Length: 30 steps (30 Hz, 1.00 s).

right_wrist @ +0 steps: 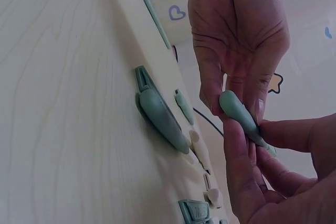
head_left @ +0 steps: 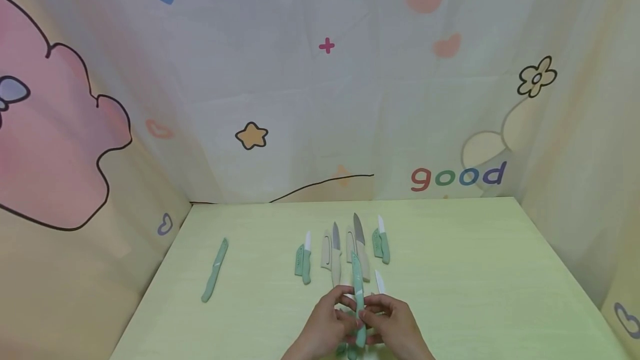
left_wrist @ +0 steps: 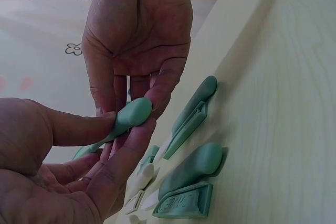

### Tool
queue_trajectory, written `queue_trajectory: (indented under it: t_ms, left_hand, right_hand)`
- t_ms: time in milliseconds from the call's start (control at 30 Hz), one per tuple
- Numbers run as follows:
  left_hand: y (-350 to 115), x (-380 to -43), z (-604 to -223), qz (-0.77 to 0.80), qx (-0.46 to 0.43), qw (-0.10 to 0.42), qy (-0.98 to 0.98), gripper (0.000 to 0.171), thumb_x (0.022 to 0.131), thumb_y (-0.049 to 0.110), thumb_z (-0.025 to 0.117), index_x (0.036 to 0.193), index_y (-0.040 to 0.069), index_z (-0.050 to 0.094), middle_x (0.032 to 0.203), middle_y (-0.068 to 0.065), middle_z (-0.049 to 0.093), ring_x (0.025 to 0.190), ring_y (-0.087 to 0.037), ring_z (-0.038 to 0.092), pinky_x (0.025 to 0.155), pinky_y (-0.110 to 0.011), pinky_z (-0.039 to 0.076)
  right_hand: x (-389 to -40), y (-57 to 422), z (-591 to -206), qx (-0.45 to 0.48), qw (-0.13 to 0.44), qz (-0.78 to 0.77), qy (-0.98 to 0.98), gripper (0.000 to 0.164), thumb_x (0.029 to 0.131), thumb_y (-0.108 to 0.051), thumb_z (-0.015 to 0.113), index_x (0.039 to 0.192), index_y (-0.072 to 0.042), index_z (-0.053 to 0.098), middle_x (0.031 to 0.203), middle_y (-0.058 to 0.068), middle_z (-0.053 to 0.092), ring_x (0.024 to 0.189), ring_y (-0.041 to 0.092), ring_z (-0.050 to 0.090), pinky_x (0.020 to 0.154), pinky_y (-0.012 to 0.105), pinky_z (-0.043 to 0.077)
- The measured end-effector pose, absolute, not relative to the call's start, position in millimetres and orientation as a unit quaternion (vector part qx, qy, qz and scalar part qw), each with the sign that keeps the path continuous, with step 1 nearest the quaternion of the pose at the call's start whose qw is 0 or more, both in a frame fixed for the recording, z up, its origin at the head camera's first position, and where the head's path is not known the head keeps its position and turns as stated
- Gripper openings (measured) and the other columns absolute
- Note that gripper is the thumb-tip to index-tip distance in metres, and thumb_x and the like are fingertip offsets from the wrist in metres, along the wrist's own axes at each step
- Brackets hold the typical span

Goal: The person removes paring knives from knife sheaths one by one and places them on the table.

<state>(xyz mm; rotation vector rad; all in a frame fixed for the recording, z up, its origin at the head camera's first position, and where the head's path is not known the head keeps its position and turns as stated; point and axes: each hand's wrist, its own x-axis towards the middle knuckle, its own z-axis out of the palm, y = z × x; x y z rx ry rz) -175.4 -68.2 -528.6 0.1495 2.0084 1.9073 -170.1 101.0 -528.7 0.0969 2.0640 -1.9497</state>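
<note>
Above the near part of the table, both hands hold a green knife in its green sheath (head_left: 358, 288), tip pointing away from the person. My left hand (head_left: 327, 321) pinches it from the left between thumb and fingers. From the other side, my right hand (head_left: 395, 324) pinches it near the handle. The rounded handle end (left_wrist: 135, 112) faces the camera in the left wrist view, and the handle (right_wrist: 237, 107) also shows between the fingers in the right wrist view. Below the hands lie green knives (left_wrist: 194, 166) beside their sheaths, partly hidden in the head view.
Farther back lie two beige knives (head_left: 336, 254) with grey blades beside beige sheaths (head_left: 326, 250). Green knives with white blades (head_left: 306, 265) and their sheaths (head_left: 376, 242) flank them. Another sheathed green knife (head_left: 215, 271) lies at the left. A printed curtain (head_left: 300, 88) hangs behind the table.
</note>
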Motion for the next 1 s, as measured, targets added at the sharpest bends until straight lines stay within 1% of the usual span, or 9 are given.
queue_trajectory:
  t_ms: [167,267,367,467,667,833,1000]
  left_hand:
    - [-68.2,-175.8,-529.0,0.68,0.057,0.184,0.707,0.051,0.08,-0.008,0.062,0.126,0.01,0.053,0.103,-0.009,0.055,0.077,-0.022,0.062,0.059,-0.039,0.061]
    - [-69.7,-177.7,-528.5,0.681,0.065,0.185,0.706,0.05,0.079,-0.003,0.066,0.126,0.01,0.054,0.103,-0.009,0.056,0.081,-0.022,0.063,0.062,-0.039,0.061]
    - [-73.1,-182.2,-526.8,0.681,0.071,0.188,0.704,0.05,0.081,0.002,0.067,0.128,0.009,0.054,0.104,-0.009,0.057,0.085,-0.022,0.064,0.066,-0.04,0.061]
    - [-77.8,-189.5,-525.0,0.683,0.071,0.181,0.704,0.046,0.084,0.005,0.067,0.129,0.008,0.054,0.105,-0.01,0.058,0.087,-0.023,0.064,0.07,-0.039,0.061]
    - [-82.8,-207.8,-522.9,0.701,0.053,0.151,0.695,0.038,0.089,0.012,0.066,0.125,0.004,0.057,0.104,-0.014,0.06,0.088,-0.029,0.064,0.075,-0.038,0.061]
    - [-78.8,-220.2,-523.9,0.713,0.046,0.144,0.684,0.033,0.091,0.014,0.066,0.121,0.003,0.06,0.102,-0.015,0.06,0.086,-0.026,0.064,0.077,-0.039,0.06]
    - [-72.7,-227.5,-524.0,0.708,0.049,0.134,0.692,0.034,0.09,0.016,0.068,0.119,0.001,0.06,0.1,-0.013,0.059,0.08,-0.024,0.065,0.074,-0.038,0.061]
  right_hand:
    - [-169.6,101.4,-528.7,0.035,0.152,-0.682,0.715,0.039,0.088,-0.01,0.068,0.119,0.01,0.057,0.096,0.014,0.062,0.076,0.025,0.065,0.06,0.04,0.062]
    - [-169.6,101.6,-527.9,0.036,0.156,-0.684,0.711,0.039,0.088,-0.011,0.068,0.12,0.01,0.057,0.096,0.014,0.062,0.076,0.025,0.065,0.06,0.039,0.062]
    - [-169.1,102.1,-526.3,0.035,0.16,-0.684,0.711,0.04,0.088,-0.012,0.068,0.12,0.01,0.057,0.096,0.014,0.062,0.076,0.025,0.065,0.061,0.039,0.062]
    - [-168.2,102.4,-525.2,0.038,0.169,-0.681,0.711,0.041,0.088,-0.014,0.069,0.12,0.01,0.057,0.095,0.013,0.064,0.078,0.024,0.065,0.061,0.04,0.062]
    - [-165.6,103.3,-524.5,0.04,0.189,-0.678,0.709,0.04,0.088,-0.016,0.07,0.118,0.008,0.058,0.093,0.01,0.067,0.08,0.022,0.063,0.063,0.039,0.062]
    - [-162.5,103.0,-525.0,0.037,0.194,-0.685,0.701,0.041,0.088,-0.017,0.071,0.118,0.008,0.058,0.095,0.01,0.065,0.08,0.022,0.063,0.063,0.038,0.062]
    - [-160.1,102.0,-525.6,0.038,0.198,-0.693,0.692,0.041,0.087,-0.016,0.071,0.118,0.008,0.058,0.095,0.011,0.061,0.079,0.022,0.062,0.062,0.037,0.062]
